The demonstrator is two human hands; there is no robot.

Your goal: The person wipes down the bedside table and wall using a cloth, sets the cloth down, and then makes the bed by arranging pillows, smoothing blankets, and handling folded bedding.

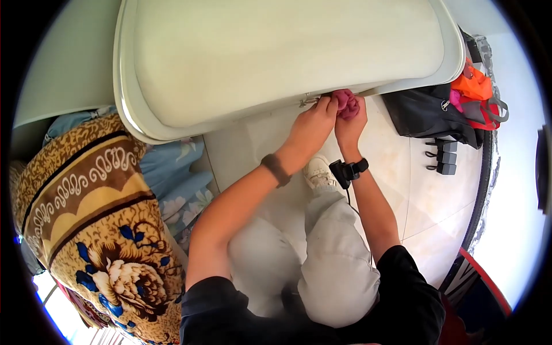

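A crumpled dark-pink cloth [347, 104] is bunched between my two hands at the front edge of a cream piece of furniture [287, 46] with a glossy top. My left hand [310, 127] closes its fingertips on the cloth's left side, close to a small metal handle [308, 100] on the furniture's front. Around the cloth's right side my right hand [352, 127] is closed, its fingers partly hidden behind the fabric. A dark band circles my left wrist, and a black strapped device [348, 170] with a cable sits on my right wrist.
A brown and tan flowered blanket [98, 230] and blue floral fabric [178, 184] lie to the left. On the tiled floor [391, 172] at right are a black bag [422, 112], orange and red items [474, 86], and several small dark grey blocks [445, 156]. My knees are bent below my hands.
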